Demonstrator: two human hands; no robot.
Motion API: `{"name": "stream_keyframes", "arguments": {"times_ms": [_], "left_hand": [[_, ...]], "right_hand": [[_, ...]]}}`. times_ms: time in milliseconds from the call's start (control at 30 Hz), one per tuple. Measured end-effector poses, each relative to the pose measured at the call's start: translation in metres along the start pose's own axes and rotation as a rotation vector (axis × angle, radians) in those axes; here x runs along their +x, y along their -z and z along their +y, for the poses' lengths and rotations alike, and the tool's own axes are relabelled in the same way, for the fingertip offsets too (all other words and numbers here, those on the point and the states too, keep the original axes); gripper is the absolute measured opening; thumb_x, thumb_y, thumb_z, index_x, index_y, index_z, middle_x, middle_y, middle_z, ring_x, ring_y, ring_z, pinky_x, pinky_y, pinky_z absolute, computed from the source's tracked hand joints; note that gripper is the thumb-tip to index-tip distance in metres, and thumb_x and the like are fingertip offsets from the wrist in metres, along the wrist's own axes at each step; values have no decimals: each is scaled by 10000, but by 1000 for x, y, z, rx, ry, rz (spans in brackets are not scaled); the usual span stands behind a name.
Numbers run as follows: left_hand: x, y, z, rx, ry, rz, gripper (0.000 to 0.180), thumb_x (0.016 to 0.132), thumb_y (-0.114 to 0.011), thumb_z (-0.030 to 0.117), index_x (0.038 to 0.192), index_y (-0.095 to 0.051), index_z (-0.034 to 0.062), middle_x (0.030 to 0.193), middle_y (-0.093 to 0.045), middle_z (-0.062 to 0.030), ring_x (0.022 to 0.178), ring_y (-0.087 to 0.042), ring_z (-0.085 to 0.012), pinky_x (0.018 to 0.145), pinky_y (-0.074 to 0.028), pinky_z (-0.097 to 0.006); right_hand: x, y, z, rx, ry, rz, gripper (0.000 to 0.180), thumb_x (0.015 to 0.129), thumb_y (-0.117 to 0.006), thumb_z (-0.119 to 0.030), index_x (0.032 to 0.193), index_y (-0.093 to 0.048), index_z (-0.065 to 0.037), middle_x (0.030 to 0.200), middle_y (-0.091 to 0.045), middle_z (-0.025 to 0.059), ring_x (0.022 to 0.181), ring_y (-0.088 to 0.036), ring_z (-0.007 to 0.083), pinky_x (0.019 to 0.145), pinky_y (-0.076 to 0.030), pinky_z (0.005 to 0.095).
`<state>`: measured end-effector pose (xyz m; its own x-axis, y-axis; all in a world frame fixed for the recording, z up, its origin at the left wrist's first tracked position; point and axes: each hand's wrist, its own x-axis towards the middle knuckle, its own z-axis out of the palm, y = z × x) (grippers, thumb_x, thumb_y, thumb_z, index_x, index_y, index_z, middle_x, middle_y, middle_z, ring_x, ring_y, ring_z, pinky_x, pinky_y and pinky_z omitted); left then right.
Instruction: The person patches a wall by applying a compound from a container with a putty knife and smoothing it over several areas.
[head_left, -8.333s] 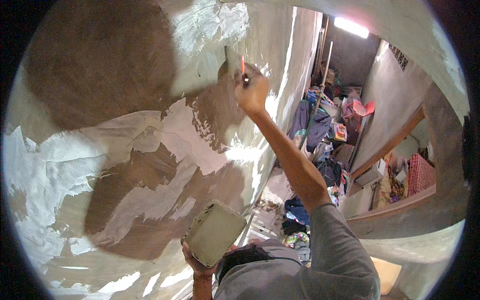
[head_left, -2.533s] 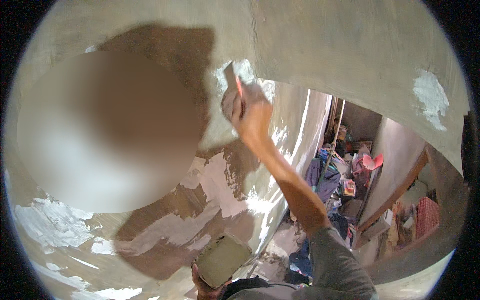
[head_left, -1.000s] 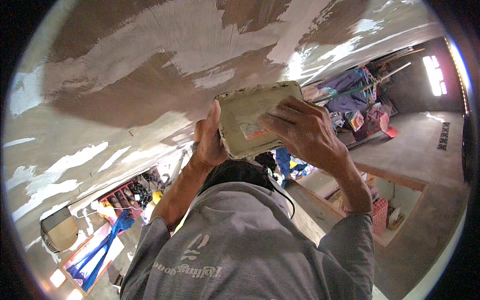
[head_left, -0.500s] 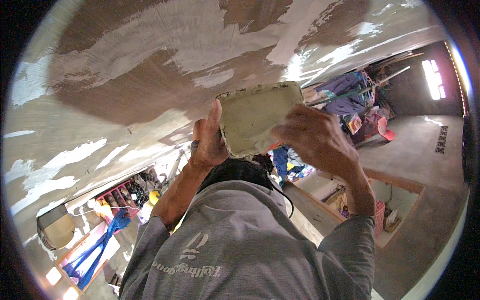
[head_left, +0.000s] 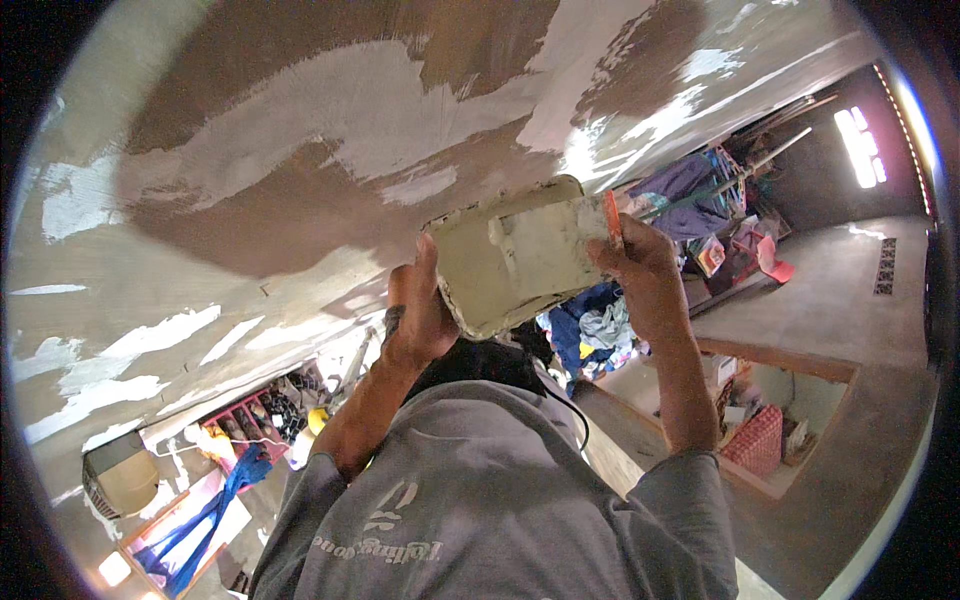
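My left hand grips the left edge of a flat rectangular pan smeared with pale putty and holds it up near the wall. My right hand is at the pan's right edge, shut on a putty knife with an orange handle, its blade lying against the putty in the pan. Behind the pan is a brown wall surface streaked with broad white putty patches. A grey shirt and dark hair fill the lower middle, and both forearms rise from them.
A heap of clothes and long poles lies at the right, with a bright window beyond. A pink basket sits in a wooden-framed recess. A rack of small things, a blue cloth and a beige box show at lower left.
Seconds ago my right hand held the knife up against the wall with the pan low. Now both hands meet at the raised pan, and the right hand has slid to its right edge.
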<state>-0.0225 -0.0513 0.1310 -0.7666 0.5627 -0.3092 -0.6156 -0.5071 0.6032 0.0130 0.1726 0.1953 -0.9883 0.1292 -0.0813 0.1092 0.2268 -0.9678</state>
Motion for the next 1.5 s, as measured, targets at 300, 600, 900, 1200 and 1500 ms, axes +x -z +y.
{"name": "stream_keyframes", "arguments": {"times_ms": [300, 600, 900, 1200, 1500], "left_hand": [[2, -10, -8, 54, -67, 47, 768, 813, -355, 685, 1337, -317, 124, 1306, -421, -112, 1161, -462, -282, 960, -396, -464], [-3, -19, -15, 45, -63, 80, 785, 808, -382, 678, 1339, -308, 104, 1308, -418, -123, 1170, -451, -292, 967, -388, -468], [-3, -6, -7, -180, -95, 51, 641, 885, -372, 558, 1290, -379, 61, 1243, -480, -119, 1125, -492, -247, 942, -414, -415], [4, -11, -7, -244, -58, 26, 647, 863, -373, 586, 1311, -372, 118, 1280, -456, -91, 1152, -470, -270, 957, -389, -469], [5, -4, -16, -277, -77, -6, 621, 872, -432, 536, 1302, -374, 91, 1260, -476, -93, 1136, -485, -256, 950, -398, -449]], "right_hand": [[-10, -16, -11, -208, 181, 254, 162, 750, -613, -130, 818, -576, 13, 595, -505, 72, 566, -449, 105, 517, -395, 288], [-23, -40, -8, -125, 154, 369, 166, 783, -611, -132, 858, -591, 14, 651, -569, 82, 602, -491, 88, 542, -422, 262], [-27, -36, 8, 169, 120, 379, 162, 782, -632, -113, 866, -595, 21, 710, -568, 32, 649, -477, 79, 597, -414, 243], [-32, -15, 2, -5, 80, 376, 165, 767, -627, -108, 859, -597, 26, 701, -530, 25, 612, -439, 93, 566, -389, 246], [-26, -14, 4, 3, -19, 445, 137, 703, -602, -87, 764, -570, 32, 658, -543, 74, 587, -480, 133, 545, -405, 280]]}}
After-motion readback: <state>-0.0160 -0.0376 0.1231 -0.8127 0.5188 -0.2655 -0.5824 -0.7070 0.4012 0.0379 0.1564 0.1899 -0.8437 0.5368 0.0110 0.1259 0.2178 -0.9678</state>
